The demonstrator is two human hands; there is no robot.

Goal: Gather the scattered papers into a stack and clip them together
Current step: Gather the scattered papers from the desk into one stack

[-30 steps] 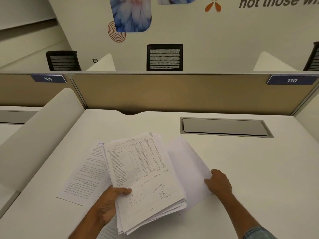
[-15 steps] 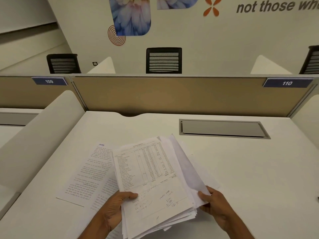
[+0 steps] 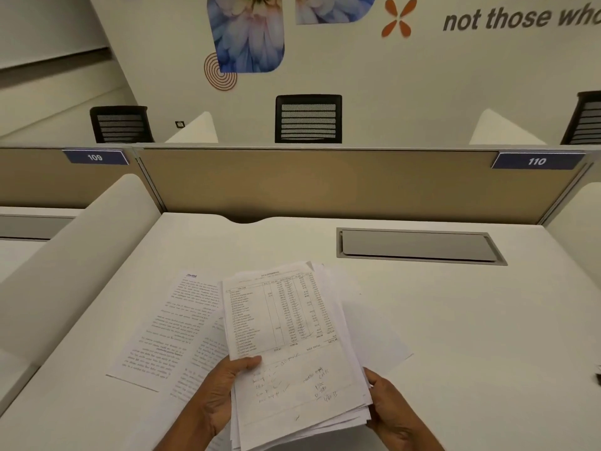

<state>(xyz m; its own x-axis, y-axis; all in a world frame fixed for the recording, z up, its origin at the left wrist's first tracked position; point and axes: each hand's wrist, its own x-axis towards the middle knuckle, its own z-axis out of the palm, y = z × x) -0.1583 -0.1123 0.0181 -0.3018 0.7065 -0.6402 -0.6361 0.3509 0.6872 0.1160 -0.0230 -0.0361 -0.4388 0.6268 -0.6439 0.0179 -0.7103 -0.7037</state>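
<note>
A loose stack of papers [image 3: 292, 346] is held just above the white desk [image 3: 471, 320], its top sheet a printed table with handwritten notes below. My left hand [image 3: 221, 395] grips the stack's left edge with the thumb on top. My right hand [image 3: 387, 405] holds the stack's right edge. Two printed text sheets [image 3: 162, 333] lie flat on the desk to the left, partly under the stack. One blank white sheet [image 3: 374, 333] lies on the desk under the stack's right side. No clip can be made out.
A grey cable-tray lid [image 3: 419, 245] is set into the desk at the back right. A tan partition [image 3: 325, 183] closes off the far edge. A white side divider [image 3: 71, 255] rises on the left. A small dark object [image 3: 597, 374] shows at the right edge.
My right hand left the blank sheet on the desk and came in to grip the stack's right edge. The stack shifted right and its sheets drew closer together.
</note>
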